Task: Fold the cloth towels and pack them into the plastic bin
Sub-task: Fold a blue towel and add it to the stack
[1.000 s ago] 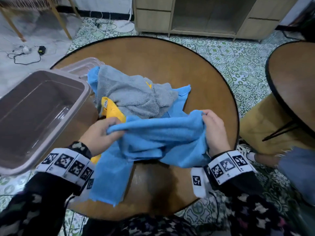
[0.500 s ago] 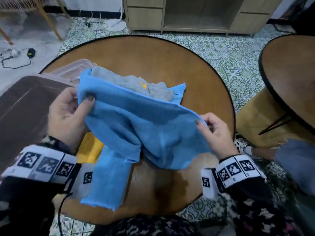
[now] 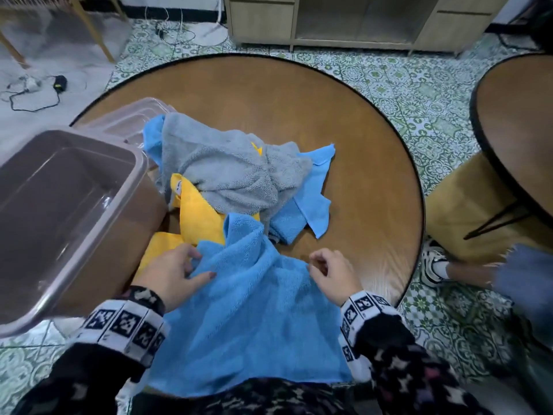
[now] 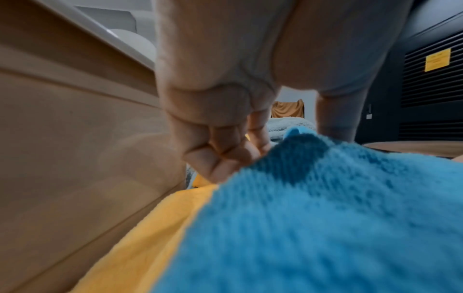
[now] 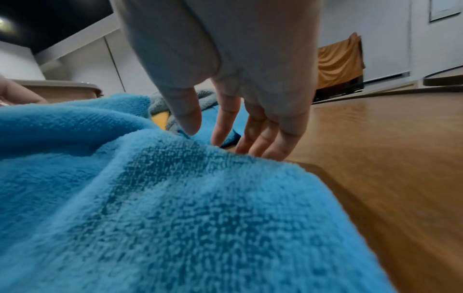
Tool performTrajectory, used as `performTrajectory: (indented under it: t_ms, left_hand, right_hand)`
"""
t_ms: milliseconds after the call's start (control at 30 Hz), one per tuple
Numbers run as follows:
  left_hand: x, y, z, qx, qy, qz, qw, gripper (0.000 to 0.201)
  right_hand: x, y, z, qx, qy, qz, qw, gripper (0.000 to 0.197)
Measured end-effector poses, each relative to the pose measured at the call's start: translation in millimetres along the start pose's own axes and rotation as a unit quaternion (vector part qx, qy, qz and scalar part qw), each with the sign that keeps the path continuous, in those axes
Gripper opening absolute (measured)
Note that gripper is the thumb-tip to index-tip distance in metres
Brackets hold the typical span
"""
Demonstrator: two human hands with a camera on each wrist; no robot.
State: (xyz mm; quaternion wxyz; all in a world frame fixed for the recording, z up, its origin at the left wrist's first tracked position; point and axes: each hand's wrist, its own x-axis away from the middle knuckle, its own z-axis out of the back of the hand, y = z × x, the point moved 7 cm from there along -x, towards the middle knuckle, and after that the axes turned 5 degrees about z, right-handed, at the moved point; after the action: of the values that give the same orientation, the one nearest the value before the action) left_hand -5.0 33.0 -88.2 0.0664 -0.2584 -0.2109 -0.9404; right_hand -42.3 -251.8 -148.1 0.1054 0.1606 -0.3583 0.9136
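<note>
**At the near table edge: a blue towel spread for folding**

Low in the centre of the frame, the blue towel (image 3: 254, 319) lies over the near rim of the round table (image 3: 359, 145), its lower part hanging off toward the person. The left hand (image 3: 170, 274) grips the towel's bunched left edge, thumb on top and fingers curled at the cloth. The right hand (image 3: 332, 274) hangs loose with fingers apart, fingertips (image 5: 218, 138) at the right corner, clasping nothing.

To fold well, I judge both far corners should be pulled flat and square first, since a ridge runs up the middle.

Bare wood lies to the right; the upper centre holds a heap of grey towel (image 3: 227, 172), yellow towel (image 3: 197, 211) and another blue one. The plastic bin (image 3: 59, 205) stands at left, open, no towels inside.
</note>
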Motion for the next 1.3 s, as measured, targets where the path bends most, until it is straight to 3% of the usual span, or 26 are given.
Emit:
performTrajectory:
  t_ms: [533, 700, 800, 867, 933, 1000, 1100, 1167, 1233, 1300]
  left_hand:
    - [-16, 6, -10, 0.016, -0.036, -0.026, 0.999, 0.024]
    - [-13, 12, -12, 0.028, -0.036, -0.039, 0.998, 0.027]
    - [-10, 12, -9, 0.101, -0.034, -0.05, 0.993, 0.029]
    - [-7, 13, -4, 0.144, -0.02, -0.05, 0.988, 0.028]
    - [-6, 9, 5, 0.177, 0.024, -0.044, 0.983, 0.026]
    - [-6, 3, 16, 0.22, 0.075, -0.046, 0.971, 0.021]
    - [-5, -7, 37, 0.287, 0.16, -0.038, 0.944, 0.022]
    - [-4, -13, 42, 0.286, 0.178, -0.017, 0.941, 0.023]
    - [-7, -12, 30, 0.315, 0.089, 0.001, 0.945, 0.022]
    - [-4, -7, 7, 0.293, -0.058, 0.029, 0.954, 0.036]
  right_hand:
    - [-12, 1, -12, 0.037, 0.011, -0.017, 0.999, 0.002]
    - [-11, 5, -13, -0.014, -0.039, -0.023, 0.999, 0.008]
    - [-9, 5, -22, 0.001, -0.096, -0.025, 0.995, 0.018]
    - [-7, 6, -25, 0.003, -0.102, -0.029, 0.994, 0.014]
    - [-5, 9, -19, -0.033, -0.058, -0.034, 0.997, 0.011]
    - [-2, 19, -2, -0.112, 0.037, -0.057, 0.991, 0.007]
    - [9, 43, 30, -0.229, 0.205, -0.097, 0.947, 0.009]
    - [15, 52, 43, -0.268, 0.263, -0.105, 0.921, 0.009]
    - [15, 56, 45, -0.282, 0.272, -0.112, 0.913, 0.01]
    - [10, 58, 34, -0.318, 0.228, -0.138, 0.91, 0.013]
